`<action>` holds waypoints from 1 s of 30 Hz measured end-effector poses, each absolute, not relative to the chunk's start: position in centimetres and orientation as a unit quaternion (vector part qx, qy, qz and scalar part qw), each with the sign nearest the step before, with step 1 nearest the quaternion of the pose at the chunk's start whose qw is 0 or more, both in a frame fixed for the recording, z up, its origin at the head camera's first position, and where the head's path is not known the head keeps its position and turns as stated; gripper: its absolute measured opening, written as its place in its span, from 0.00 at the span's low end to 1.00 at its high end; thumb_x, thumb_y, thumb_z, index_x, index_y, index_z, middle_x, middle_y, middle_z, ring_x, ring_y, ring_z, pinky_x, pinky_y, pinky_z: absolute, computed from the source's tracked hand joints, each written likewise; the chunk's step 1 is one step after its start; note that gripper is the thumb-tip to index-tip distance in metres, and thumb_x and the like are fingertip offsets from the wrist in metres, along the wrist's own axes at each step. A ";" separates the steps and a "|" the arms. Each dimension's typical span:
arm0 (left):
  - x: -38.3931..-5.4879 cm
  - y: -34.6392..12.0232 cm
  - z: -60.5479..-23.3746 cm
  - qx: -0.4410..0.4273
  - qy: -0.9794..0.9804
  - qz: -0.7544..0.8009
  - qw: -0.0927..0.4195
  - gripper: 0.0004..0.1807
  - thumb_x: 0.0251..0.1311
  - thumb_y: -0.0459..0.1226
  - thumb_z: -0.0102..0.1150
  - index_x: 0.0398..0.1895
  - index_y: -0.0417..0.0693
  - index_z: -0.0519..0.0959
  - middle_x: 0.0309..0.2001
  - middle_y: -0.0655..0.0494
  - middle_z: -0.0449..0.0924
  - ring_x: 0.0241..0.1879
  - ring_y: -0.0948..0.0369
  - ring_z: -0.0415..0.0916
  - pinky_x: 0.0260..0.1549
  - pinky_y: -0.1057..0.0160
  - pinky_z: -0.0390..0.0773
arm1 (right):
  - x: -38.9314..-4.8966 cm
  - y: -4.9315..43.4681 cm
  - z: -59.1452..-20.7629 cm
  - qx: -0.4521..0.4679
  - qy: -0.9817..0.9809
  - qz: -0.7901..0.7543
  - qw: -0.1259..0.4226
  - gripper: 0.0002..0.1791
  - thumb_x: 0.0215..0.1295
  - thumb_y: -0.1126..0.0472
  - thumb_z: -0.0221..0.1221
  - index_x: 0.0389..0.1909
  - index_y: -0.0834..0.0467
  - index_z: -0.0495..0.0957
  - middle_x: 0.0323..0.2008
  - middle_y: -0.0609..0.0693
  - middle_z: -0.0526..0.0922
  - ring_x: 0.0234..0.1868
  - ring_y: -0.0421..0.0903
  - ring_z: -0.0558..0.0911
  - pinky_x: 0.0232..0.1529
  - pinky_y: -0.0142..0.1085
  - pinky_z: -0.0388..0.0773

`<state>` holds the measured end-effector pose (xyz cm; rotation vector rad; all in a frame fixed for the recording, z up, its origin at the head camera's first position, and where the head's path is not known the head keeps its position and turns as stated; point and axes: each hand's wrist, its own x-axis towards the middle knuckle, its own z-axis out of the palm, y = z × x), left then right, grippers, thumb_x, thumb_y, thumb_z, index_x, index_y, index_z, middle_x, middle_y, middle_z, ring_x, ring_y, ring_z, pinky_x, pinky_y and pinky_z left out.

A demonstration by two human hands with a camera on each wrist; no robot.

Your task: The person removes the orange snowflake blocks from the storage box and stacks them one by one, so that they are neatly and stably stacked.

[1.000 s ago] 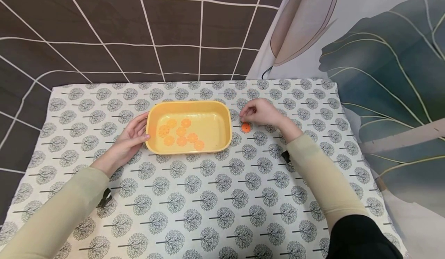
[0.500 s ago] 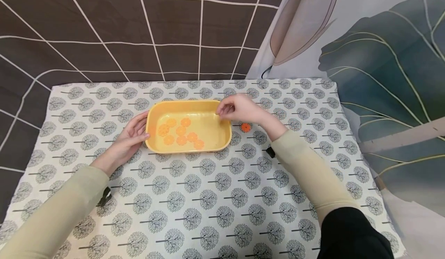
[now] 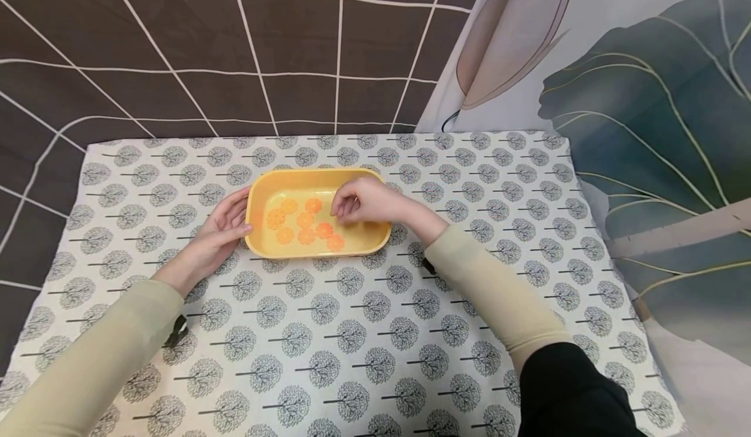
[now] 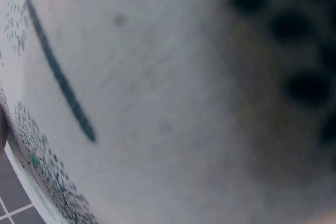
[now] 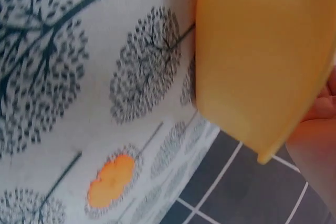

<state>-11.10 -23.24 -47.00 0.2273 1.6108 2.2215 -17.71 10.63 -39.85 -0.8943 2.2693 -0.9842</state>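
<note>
A yellow plastic tub (image 3: 319, 252) stands on the cloth, with several flower-shaped orange slices (image 3: 306, 236) in its left half. My left hand (image 3: 220, 228) holds the tub's left end, thumb at the rim and fingers along the outer wall. Over the tub's right half is my right hand (image 3: 369, 200), fingers bent and fingertips close together, just right of the slices. I cannot tell whether it pinches anything. The right wrist view has part of the right hand (image 5: 315, 129) behind the tub's wall (image 5: 257, 61). Another orange slice (image 5: 112, 181) lies outside on the cloth.
A white cloth (image 3: 328, 372) printed with grey trees covers the table. Behind it hangs a dark fabric (image 3: 293, 39) with white grid lines. A leaf-patterned curtain (image 3: 645, 130) is at the right. Blurred cloth (image 4: 147, 103) fills most of the left wrist view.
My right hand has moved left from beside the loose slice, across the tub's right rim, to over its inside. The left hand and the tub have stayed in place.
</note>
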 end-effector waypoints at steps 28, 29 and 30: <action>-11.1 -23.2 -47.2 0.088 0.561 0.802 0.188 0.41 0.69 0.18 0.51 0.83 0.52 0.58 0.80 0.58 0.61 0.71 0.77 0.69 0.71 0.77 0.71 | -16.8 8.2 -42.8 -0.376 0.838 -0.243 0.313 0.18 0.56 0.71 0.74 0.48 0.59 0.86 0.48 0.51 0.87 0.50 0.44 0.84 0.57 0.26 0.84; -11.1 -23.2 -47.2 0.085 0.562 0.801 0.189 0.41 0.69 0.19 0.51 0.83 0.52 0.57 0.82 0.55 0.58 0.70 0.77 0.69 0.71 0.78 0.71 | -16.7 8.2 -42.8 -0.377 0.839 -0.239 0.312 0.18 0.56 0.71 0.75 0.48 0.59 0.86 0.48 0.51 0.87 0.50 0.44 0.83 0.57 0.27 0.83; -11.1 -23.2 -47.2 0.084 0.563 0.800 0.190 0.41 0.69 0.19 0.51 0.83 0.52 0.57 0.84 0.51 0.55 0.70 0.77 0.69 0.71 0.78 0.71 | -16.6 8.1 -42.8 -0.381 0.840 -0.233 0.309 0.18 0.56 0.71 0.75 0.48 0.58 0.86 0.48 0.50 0.87 0.50 0.44 0.83 0.58 0.27 0.83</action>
